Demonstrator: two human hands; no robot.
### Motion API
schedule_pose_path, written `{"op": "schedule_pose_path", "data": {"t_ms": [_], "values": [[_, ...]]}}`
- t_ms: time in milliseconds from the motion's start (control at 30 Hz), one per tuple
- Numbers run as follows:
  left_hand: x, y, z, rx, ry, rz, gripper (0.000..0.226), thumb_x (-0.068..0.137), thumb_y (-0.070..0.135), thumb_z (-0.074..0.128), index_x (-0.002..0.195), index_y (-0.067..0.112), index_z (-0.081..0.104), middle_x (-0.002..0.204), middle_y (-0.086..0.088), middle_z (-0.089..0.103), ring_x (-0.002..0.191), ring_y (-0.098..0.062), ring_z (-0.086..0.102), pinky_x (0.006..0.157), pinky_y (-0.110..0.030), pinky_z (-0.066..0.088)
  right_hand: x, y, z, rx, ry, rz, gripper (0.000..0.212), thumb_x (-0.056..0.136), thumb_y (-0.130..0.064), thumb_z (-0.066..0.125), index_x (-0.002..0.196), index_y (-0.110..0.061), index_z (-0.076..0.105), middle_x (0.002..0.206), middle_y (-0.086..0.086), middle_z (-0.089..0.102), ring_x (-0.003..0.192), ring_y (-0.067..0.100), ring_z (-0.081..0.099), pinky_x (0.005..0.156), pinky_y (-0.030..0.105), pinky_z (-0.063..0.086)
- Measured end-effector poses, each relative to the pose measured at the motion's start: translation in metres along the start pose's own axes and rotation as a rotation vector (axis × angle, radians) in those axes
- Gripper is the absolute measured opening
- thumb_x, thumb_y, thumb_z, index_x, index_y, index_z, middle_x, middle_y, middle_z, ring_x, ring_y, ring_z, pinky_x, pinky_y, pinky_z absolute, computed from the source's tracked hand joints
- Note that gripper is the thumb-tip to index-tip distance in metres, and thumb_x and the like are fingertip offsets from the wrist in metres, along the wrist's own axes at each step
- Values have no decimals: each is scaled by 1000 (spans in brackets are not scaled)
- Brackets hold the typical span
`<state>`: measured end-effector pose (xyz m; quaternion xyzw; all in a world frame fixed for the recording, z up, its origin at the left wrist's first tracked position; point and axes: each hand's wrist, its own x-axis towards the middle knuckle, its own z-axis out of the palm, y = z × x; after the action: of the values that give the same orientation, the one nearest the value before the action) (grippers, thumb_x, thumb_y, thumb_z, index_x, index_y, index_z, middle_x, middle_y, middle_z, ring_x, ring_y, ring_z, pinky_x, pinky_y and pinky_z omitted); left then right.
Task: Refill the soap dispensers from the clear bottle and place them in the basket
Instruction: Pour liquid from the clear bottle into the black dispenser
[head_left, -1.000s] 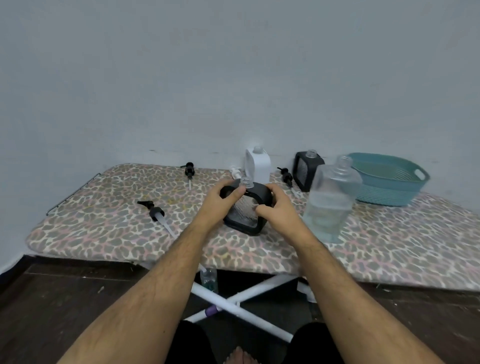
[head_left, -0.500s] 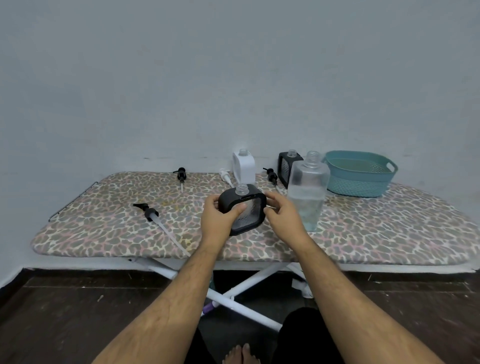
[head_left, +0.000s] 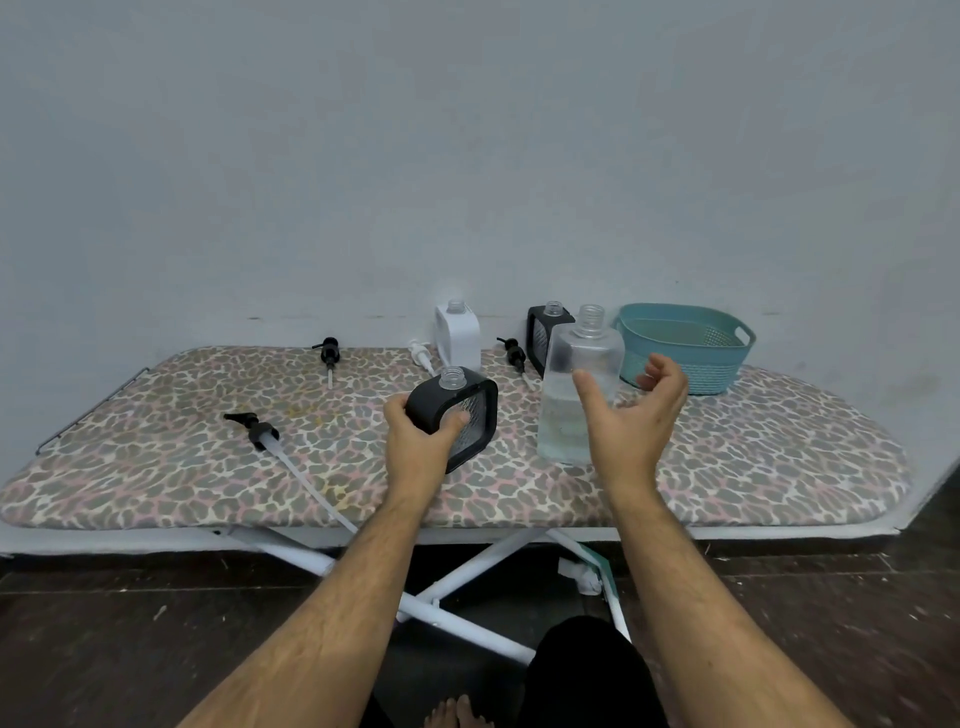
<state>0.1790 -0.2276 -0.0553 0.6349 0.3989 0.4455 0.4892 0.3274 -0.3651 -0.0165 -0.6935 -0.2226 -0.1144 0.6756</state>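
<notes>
Status: early stage, no dispenser judged refilled yet. The left hand (head_left: 423, 441) grips the black square-framed soap dispenser with a clear ribbed window (head_left: 457, 413) at centre frame, fingers curled round its left edge and thumb on its front, holding it tilted on or just above the leopard-print padded ironing board (head_left: 753, 467); contact with the board cannot be confirmed. Its clear threaded neck is uncapped. The right hand (head_left: 631, 415) is spread, fingers loosely curved and holding nothing, just in front of the tall clear plastic bottle (head_left: 571, 395), apparently reaching for it; contact cannot be told. Bottle stands upright right of centre, uncapped, with clear liquid in roughly its lower half. Behind, near the wall: a white square soap dispenser (head_left: 460, 335) and a second black square soap dispenser (head_left: 540, 332), both upright and open-necked. Four pump heads lie loose on the board: black one with long white tube (head_left: 260, 431) at left, black one (head_left: 330, 351) upper left, white one (head_left: 421, 356) beside the white dispenser, black one (head_left: 511, 353) between the rear dispensers. The teal perforated plastic basket (head_left: 691, 358) at right shows nothing inside. Remaining, by judgement: pour into all three, refit pumps, load basket.
</notes>
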Motion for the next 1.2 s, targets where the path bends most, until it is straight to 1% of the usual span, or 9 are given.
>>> {"op": "schedule_pose_path", "data": {"t_ms": [100,233,400,633,800,933,1033,1100,1200], "values": [[-1,-4,0,30,-18,17,59,80,26,80,126,21,43,111,7,60,105,-18,61,87,-32,50,19,24,-3,85,-317,231,105,71,-42,86,151,-29,20,150,4,39,133,21,43,110,47,39],[-2,-8,-1,52,-40,26,65,78,23,81,130,22,42,113,8,61,107,-17,61,89,-32,50,25,51,-1,179,-620,315,101,65,-23,90,148,-22,31,133,0,57,122,22,58,103,45,48],[-3,-12,-1,67,-37,48,66,77,21,81,129,28,41,111,13,60,105,-17,62,90,-46,56,21,58,5,206,-613,288,80,68,-9,89,134,-24,46,123,-2,65,111,15,65,94,37,54],[-4,-13,-4,7,-71,39,70,79,12,78,135,23,37,120,4,59,110,-16,60,95,-34,51,8,43,2,163,-598,183,68,72,-13,87,125,-30,48,117,-11,63,103,2,62,78,19,53],[-6,-13,-7,3,-80,58,62,82,11,74,134,21,41,118,5,60,110,-14,60,91,-27,49,6,27,-5,91,-699,109,69,71,-15,88,125,-36,50,118,-14,64,103,4,64,90,33,56],[-10,-11,-7,37,-61,86,60,82,13,75,134,20,44,115,8,60,105,-11,60,82,-15,45,10,14,-14,-5,-839,32,93,73,-21,88,146,-46,36,144,-20,47,109,8,66,90,32,57],[-13,-10,-6,77,-42,111,57,83,15,75,132,19,46,116,6,60,106,-12,59,81,-14,43,15,3,-23,-145,-928,-57,104,75,-30,86,153,-52,20,148,-26,29,130,8,50,106,39,48],[-16,-10,-4,106,-28,131,58,84,16,75,134,19,46,118,6,59,107,-11,58,86,-19,45,20,-7,-28,-275,-959,-127,104,77,-37,84,153,-54,14,154,-21,30,130,8,47,111,40,41],[-16,-10,-4,104,-23,141,59,84,16,74,137,20,46,122,5,59,110,-11,58,94,-26,47,28,-20,-33,-445,-978,-193,104,77,-43,81,153,-54,11,157,-8,38,122,18,57,103,38,44]]}}
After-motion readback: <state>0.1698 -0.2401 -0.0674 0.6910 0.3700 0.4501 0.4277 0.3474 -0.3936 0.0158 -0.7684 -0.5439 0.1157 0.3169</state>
